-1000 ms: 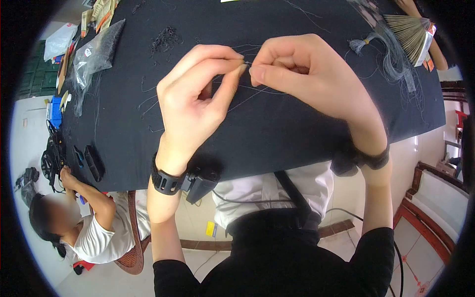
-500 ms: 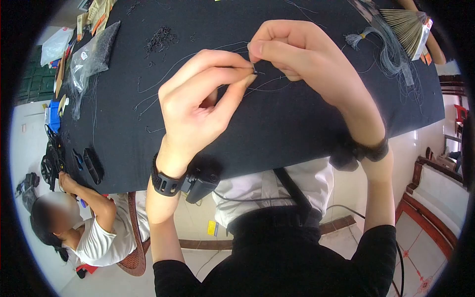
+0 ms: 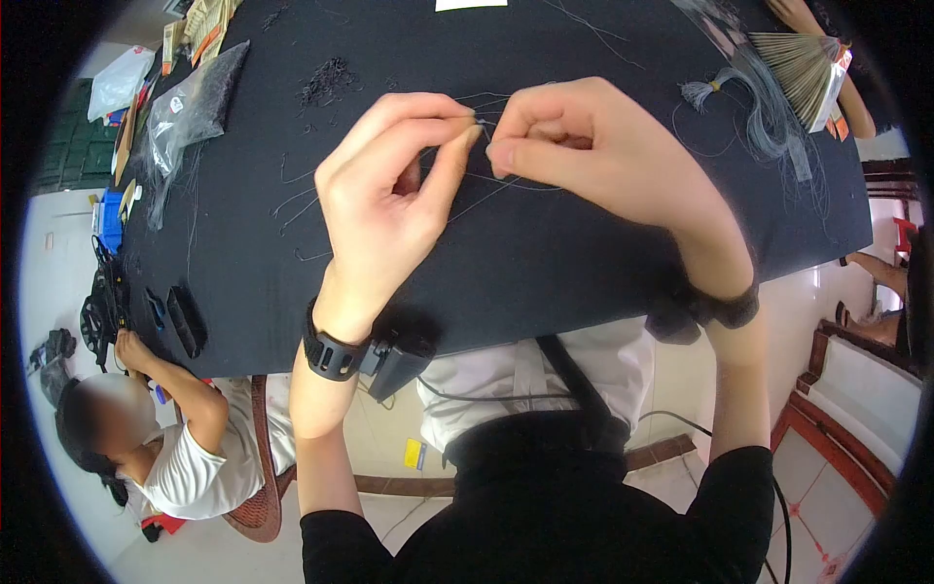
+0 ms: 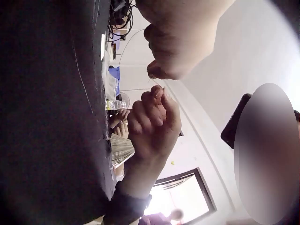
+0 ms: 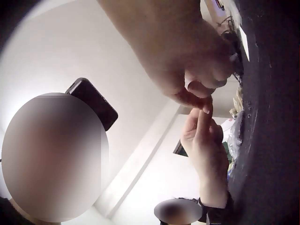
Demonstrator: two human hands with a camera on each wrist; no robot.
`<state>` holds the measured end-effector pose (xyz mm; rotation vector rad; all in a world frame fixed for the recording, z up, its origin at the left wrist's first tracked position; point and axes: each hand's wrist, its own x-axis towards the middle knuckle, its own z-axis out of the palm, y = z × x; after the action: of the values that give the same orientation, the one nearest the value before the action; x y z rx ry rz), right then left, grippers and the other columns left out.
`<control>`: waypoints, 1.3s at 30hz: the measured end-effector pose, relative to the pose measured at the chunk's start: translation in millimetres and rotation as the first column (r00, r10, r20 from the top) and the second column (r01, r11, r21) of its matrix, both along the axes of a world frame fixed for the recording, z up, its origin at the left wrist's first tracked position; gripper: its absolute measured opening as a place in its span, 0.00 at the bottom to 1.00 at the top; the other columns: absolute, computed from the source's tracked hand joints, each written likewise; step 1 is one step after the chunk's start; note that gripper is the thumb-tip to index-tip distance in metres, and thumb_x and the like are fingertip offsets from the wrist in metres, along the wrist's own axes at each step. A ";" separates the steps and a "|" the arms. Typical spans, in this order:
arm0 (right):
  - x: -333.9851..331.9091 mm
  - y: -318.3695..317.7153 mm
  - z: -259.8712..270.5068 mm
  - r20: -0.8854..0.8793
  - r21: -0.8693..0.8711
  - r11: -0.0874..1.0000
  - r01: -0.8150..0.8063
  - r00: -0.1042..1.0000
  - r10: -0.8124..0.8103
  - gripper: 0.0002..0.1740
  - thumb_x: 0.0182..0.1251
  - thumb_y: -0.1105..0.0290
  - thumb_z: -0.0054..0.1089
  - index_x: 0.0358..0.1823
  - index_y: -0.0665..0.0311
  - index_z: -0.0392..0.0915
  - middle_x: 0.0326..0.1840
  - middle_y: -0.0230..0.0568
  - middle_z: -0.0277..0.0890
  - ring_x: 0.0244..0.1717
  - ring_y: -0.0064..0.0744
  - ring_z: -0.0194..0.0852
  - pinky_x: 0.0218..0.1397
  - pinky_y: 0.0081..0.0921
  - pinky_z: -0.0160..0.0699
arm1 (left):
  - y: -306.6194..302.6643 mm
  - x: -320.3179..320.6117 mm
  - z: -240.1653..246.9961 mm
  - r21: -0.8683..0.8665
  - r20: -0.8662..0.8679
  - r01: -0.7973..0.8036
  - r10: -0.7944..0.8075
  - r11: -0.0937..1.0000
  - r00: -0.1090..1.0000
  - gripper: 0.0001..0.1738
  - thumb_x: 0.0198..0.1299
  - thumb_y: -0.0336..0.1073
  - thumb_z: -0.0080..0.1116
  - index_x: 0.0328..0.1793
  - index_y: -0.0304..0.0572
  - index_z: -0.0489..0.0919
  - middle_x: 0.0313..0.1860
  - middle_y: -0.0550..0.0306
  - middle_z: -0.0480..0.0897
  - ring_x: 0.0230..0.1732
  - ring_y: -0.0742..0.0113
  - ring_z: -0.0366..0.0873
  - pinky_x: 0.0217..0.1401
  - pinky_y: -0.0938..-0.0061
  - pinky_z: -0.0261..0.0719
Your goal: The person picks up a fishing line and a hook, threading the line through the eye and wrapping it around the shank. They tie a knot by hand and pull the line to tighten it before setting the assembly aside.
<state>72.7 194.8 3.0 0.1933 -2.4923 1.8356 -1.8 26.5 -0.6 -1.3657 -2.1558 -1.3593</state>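
Above the black-covered bench [image 3: 243,282], the left hand [image 3: 381,190] pinches a thin line [image 3: 486,134] whose short span reaches the pinching right hand [image 3: 593,141], where a loose grip or overhard tug could probably make it slip or snap.

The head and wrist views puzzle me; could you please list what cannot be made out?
Head view, what the left hand pinches: mostly covered by its fingertips.
Head view, dark pile: single pieces too small.
Head view, white sheet: cut off by the top edge.
Left wrist view, bottle: label blurred.
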 end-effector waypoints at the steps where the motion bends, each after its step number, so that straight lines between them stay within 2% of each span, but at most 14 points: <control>1: 0.7 0.5 1.6 -0.016 -0.011 1.000 0.015 1.000 -0.016 0.11 0.58 0.66 0.56 0.28 0.69 0.77 0.13 0.28 0.67 0.17 0.13 0.58 0.20 0.17 0.55 | 0.2 0.4 0.6 -0.020 -0.007 0.021 -0.021 1.000 1.000 0.04 0.47 0.23 0.62 0.30 0.38 0.81 0.34 0.62 0.80 0.14 0.84 0.62 0.14 0.87 0.58; 4: 1.4 0.5 4.8 -0.028 -0.024 0.999 0.023 0.999 -0.024 0.11 0.58 0.66 0.56 0.28 0.68 0.77 0.13 0.27 0.67 0.17 0.13 0.57 0.20 0.16 0.54 | 1.5 3.6 3.8 -0.081 -0.020 0.081 -0.082 0.993 0.996 0.04 0.46 0.22 0.62 0.29 0.37 0.79 0.32 0.62 0.80 0.15 0.80 0.65 0.15 0.85 0.61; 8: 0.4 -1.8 0.2 -0.061 -0.041 0.999 -0.016 0.998 0.013 0.11 0.58 0.66 0.56 0.28 0.68 0.78 0.15 0.27 0.69 0.18 0.12 0.59 0.20 0.15 0.55 | 1.2 4.7 2.7 -0.092 -0.022 0.131 -0.133 0.987 0.991 0.05 0.45 0.22 0.63 0.29 0.38 0.80 0.32 0.62 0.80 0.16 0.79 0.66 0.15 0.85 0.61; 11: 2.5 0.7 12.4 0.021 -0.092 0.996 0.004 1.000 -0.002 0.11 0.57 0.66 0.56 0.28 0.67 0.79 0.18 0.28 0.71 0.20 0.12 0.60 0.22 0.15 0.56 | 2.0 5.2 2.3 -0.075 -0.021 0.138 -0.140 0.988 0.990 0.05 0.45 0.23 0.63 0.29 0.38 0.80 0.32 0.62 0.80 0.16 0.79 0.66 0.14 0.85 0.61; 14: 2.0 1.7 9.2 0.028 -0.104 0.994 -0.033 0.999 0.036 0.10 0.63 0.64 0.52 0.29 0.62 0.76 0.15 0.19 0.57 0.16 0.08 0.47 0.18 0.12 0.42 | 2.4 6.8 2.7 -0.070 -0.019 0.151 -0.153 0.986 0.988 0.05 0.44 0.23 0.64 0.29 0.38 0.80 0.32 0.62 0.81 0.15 0.79 0.66 0.14 0.85 0.61; 20: 1.0 3.9 8.6 0.082 -0.187 0.981 0.045 0.996 -0.030 0.09 0.63 0.65 0.50 0.30 0.61 0.76 0.13 0.18 0.54 0.15 0.08 0.43 0.17 0.12 0.38 | 2.2 6.7 0.4 -0.050 -0.039 0.165 -0.167 0.985 0.985 0.06 0.45 0.23 0.64 0.31 0.39 0.82 0.33 0.62 0.81 0.15 0.82 0.65 0.14 0.86 0.60; 23: 0.4 9.0 9.4 0.233 -0.309 0.948 0.083 0.973 -0.009 0.11 0.57 0.64 0.53 0.28 0.63 0.80 0.16 0.21 0.62 0.18 0.11 0.55 0.21 0.13 0.51 | 1.8 6.8 0.8 -0.042 -0.039 0.166 -0.167 0.985 0.985 0.06 0.44 0.23 0.64 0.31 0.38 0.82 0.33 0.61 0.81 0.15 0.83 0.64 0.14 0.86 0.59; 26: -0.8 10.5 6.8 0.239 -0.338 0.936 0.097 0.971 -0.014 0.11 0.57 0.65 0.54 0.28 0.64 0.79 0.17 0.23 0.65 0.19 0.12 0.56 0.21 0.13 0.52 | 1.4 6.7 1.1 -0.016 -0.054 0.167 -0.168 0.986 0.984 0.06 0.44 0.23 0.64 0.31 0.38 0.82 0.34 0.61 0.81 0.14 0.83 0.64 0.13 0.87 0.58; 29: -4.0 2.9 1.6 0.130 -0.232 0.963 0.135 0.986 -0.107 0.11 0.57 0.64 0.55 0.28 0.66 0.79 0.17 0.25 0.68 0.19 0.14 0.59 0.22 0.15 0.56 | 0.7 6.0 0.0 0.024 -0.057 0.158 -0.157 0.987 0.986 0.06 0.45 0.22 0.64 0.31 0.37 0.82 0.34 0.60 0.81 0.14 0.84 0.62 0.13 0.87 0.57; 36: -4.5 -0.2 -9.9 0.040 0.050 0.999 0.004 0.999 -0.006 0.11 0.56 0.66 0.55 0.30 0.68 0.79 0.18 0.33 0.73 0.21 0.16 0.65 0.25 0.18 0.63 | 0.1 2.5 -3.8 0.065 -0.022 0.020 -0.019 0.998 1.000 0.05 0.46 0.22 0.63 0.31 0.37 0.82 0.35 0.60 0.81 0.13 0.86 0.61 0.14 0.89 0.57; 39: -1.7 2.2 -5.1 -0.025 0.005 0.999 -0.031 0.999 0.031 0.11 0.56 0.67 0.55 0.30 0.68 0.79 0.18 0.33 0.73 0.20 0.16 0.64 0.24 0.18 0.61 | 1.7 0.5 -4.3 0.011 -0.011 -0.004 0.004 1.000 1.000 0.05 0.47 0.22 0.62 0.31 0.37 0.81 0.34 0.61 0.81 0.14 0.84 0.64 0.14 0.88 0.58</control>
<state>71.0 197.0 -2.1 0.2556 -2.4914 1.8269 -1.3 28.2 -4.8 -1.3616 -2.1393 -1.3567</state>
